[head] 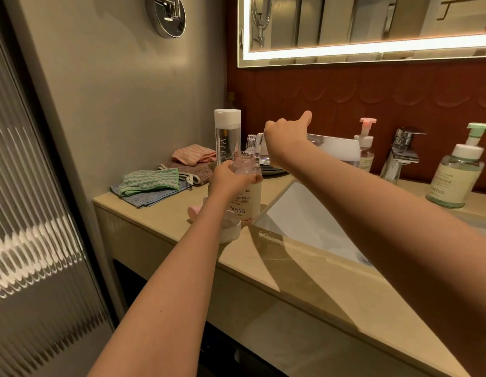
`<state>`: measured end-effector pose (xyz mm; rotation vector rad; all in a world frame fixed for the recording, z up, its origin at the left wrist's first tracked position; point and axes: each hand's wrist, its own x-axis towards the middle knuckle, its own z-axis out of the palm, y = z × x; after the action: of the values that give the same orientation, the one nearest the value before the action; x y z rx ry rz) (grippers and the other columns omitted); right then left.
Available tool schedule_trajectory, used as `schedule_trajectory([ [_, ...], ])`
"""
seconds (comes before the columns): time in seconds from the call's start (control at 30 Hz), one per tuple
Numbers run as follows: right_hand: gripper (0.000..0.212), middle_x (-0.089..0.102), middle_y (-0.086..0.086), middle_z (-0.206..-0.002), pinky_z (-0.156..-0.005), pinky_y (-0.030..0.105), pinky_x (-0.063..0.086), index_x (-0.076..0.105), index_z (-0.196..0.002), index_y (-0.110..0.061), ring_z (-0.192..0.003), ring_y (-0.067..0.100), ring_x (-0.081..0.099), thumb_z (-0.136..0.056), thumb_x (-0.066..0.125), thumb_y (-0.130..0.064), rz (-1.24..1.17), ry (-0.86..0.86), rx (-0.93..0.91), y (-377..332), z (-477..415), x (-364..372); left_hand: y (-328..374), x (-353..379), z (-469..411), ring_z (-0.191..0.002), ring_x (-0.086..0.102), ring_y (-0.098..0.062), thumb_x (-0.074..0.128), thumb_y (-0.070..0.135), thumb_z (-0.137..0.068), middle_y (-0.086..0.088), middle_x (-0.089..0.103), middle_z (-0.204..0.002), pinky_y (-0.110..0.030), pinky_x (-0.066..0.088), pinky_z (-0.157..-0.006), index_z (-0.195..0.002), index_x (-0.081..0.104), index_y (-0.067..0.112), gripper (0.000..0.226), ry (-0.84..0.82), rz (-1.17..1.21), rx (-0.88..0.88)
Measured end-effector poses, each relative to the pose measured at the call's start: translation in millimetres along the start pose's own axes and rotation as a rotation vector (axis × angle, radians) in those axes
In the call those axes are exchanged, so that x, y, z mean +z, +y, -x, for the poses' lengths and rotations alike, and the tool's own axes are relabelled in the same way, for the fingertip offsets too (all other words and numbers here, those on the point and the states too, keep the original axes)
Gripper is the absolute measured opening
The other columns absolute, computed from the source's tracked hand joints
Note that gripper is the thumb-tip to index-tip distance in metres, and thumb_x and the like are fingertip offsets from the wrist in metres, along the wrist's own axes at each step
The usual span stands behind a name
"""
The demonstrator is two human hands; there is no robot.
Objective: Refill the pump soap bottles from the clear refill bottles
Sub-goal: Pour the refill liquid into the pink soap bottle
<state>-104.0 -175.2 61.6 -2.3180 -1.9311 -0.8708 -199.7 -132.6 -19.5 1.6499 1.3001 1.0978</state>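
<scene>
Beige bathroom counter (263, 257) by the sink: the left hand (228, 178) curls round the open neck of the soap bottle (246, 202), likely steadying it upright. The right hand (284, 131) grasps the clear refill bottle (334, 148), tipped nearly flat with its mouth just over that neck, apparently for pouring.

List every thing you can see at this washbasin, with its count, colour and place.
Open pump bottle: one, pinkish, on counter, left of sink.
Tilted refill bottle: one, clear, mouth above the open neck.
Upright refill bottle: one, clear, white cap, behind.
Pink-topped pump bottle: one, clear, left of tap.
Green-topped pump bottle: one, greenish, far right.
Pump head: one, pink-white, counter front.
Cloths: several, green, blue, pink, brown, counter's left end.
Tap: one, chrome, behind sink.
Mirror: one, lit, above.
Left hand: grips open pump bottle's neck.
Right hand: grips tilted refill bottle.
</scene>
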Motion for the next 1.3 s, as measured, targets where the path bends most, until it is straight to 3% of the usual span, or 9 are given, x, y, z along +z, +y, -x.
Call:
schedule_trajectory([
  [0.17,0.034,0.049,0.004,-0.091,-0.098,0.044,0.026,0.049,-0.118,-0.009,-0.097,0.024,0.055,-0.085,0.056,-0.011,-0.004,0.003,0.003,0.1,-1.1,0.0,0.3,-0.5,0.1,-0.122,0.045,-0.029,0.075,0.031,-0.074,-0.006,0.051,-0.134,-0.041,0.040,-0.093,-0.134,0.045,0.013,0.069,-0.002,0.002,-0.001],
  [0.47,0.036,0.059,0.005,-0.104,-0.100,0.045,0.025,0.048,-0.120,-0.008,-0.100,0.025,0.055,-0.085,0.056,-0.011,-0.009,0.004,0.003,0.0,-2.2,1.2,0.8,-1.3,1.8,-0.120,0.046,-0.028,0.075,0.030,-0.075,-0.005,0.054,-0.131,-0.038,0.039,-0.090,-0.129,0.049,0.014,0.062,0.002,0.000,0.006],
  [0.6,0.033,0.054,0.005,-0.095,-0.099,0.045,0.026,0.049,-0.118,-0.009,-0.096,0.024,0.055,-0.085,0.056,-0.010,-0.012,0.008,0.006,-0.1,-1.7,1.3,1.0,-1.4,2.5,-0.122,0.045,-0.029,0.076,0.031,-0.074,-0.004,0.052,-0.133,-0.038,0.039,-0.092,-0.133,0.046,0.013,0.068,0.005,0.007,0.008],
  [0.9,0.033,0.058,0.005,-0.104,-0.100,0.044,0.025,0.049,-0.117,-0.008,-0.099,0.025,0.056,-0.085,0.055,-0.009,-0.002,0.019,-0.003,-0.1,-0.6,0.9,2.5,-1.9,4.4,-0.123,0.043,-0.029,0.075,0.030,-0.076,-0.006,0.050,-0.136,-0.040,0.039,-0.094,-0.135,0.043,0.012,0.070,-0.004,0.009,0.003],
  [1.3,0.031,0.060,0.004,-0.101,-0.099,0.043,0.025,0.050,-0.116,-0.010,-0.096,0.024,0.057,-0.086,0.054,-0.010,-0.007,0.025,0.006,0.3,-3.5,2.7,3.6,-2.0,5.1,-0.123,0.044,-0.028,0.075,0.030,-0.076,-0.006,0.050,-0.134,-0.038,0.039,-0.092,-0.134,0.044,0.011,0.069,-0.004,0.015,0.000],
])
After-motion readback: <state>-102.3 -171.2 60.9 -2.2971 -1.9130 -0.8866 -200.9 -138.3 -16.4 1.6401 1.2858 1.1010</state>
